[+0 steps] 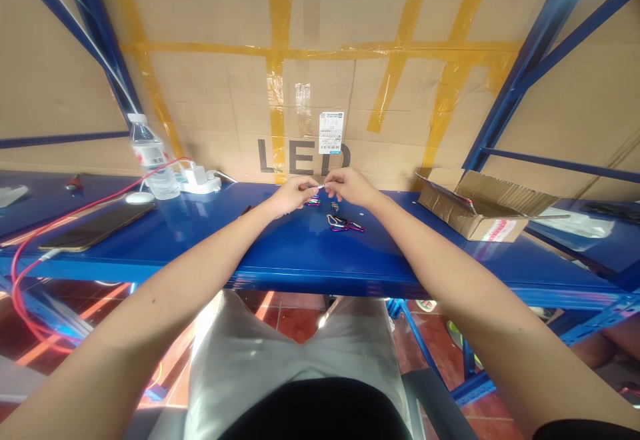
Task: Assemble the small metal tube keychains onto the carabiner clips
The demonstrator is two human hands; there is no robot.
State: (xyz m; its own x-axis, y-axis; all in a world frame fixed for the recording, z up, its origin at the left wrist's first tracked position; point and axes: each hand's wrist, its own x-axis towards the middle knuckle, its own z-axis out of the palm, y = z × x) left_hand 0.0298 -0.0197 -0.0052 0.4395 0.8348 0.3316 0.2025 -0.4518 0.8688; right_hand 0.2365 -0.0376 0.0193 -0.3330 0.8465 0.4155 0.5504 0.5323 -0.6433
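My left hand (296,195) and my right hand (350,187) meet above the blue shelf top (320,253), fingertips pinched. Between them they hold a small silvery piece (321,187), too small to make out fully. Below my right hand lies a loose group of carabiners (344,224), purple, black and silver. More coloured carabiners (313,201) show just under my left fingertips, partly hidden. Some small metal pieces (335,207) rest beneath my right fingers.
An open cardboard box (473,217) stands on the right. To the left are a water bottle (155,160), a white power strip (201,181), a phone (97,227) and a red cable (23,253). A large taped cardboard sheet (215,107) closes off the back between blue posts.
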